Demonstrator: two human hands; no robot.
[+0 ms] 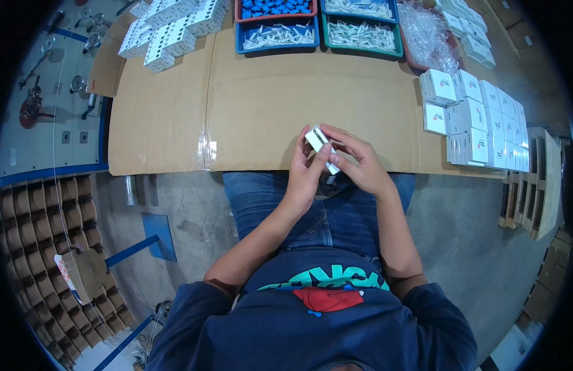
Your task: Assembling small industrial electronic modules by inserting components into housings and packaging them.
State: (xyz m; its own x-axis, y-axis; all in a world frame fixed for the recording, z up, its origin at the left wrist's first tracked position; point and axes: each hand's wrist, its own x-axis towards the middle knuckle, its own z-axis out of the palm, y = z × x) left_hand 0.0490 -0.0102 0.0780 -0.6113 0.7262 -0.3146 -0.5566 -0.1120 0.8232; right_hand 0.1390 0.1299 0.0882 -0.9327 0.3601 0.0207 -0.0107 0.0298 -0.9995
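Observation:
Between my two hands, above the table's near edge, is a small white box (315,138) with a dark strip along one side. My left hand (305,162) grips it from the left, its thumb pressed on the near face. From the other side my right hand (359,159) closes on it, thumb and fingers at its lower right end. The box is tilted, and my fingers hide part of it. Cardboard (268,105) covers the tabletop beneath and beyond my hands.
Stacked white boxes stand at the far left (178,38) and right (475,120). Along the back are a blue tray (277,51) and a green tray (363,52) of small white parts, a red tray (276,19) of blue parts, and clear plastic bags (427,37).

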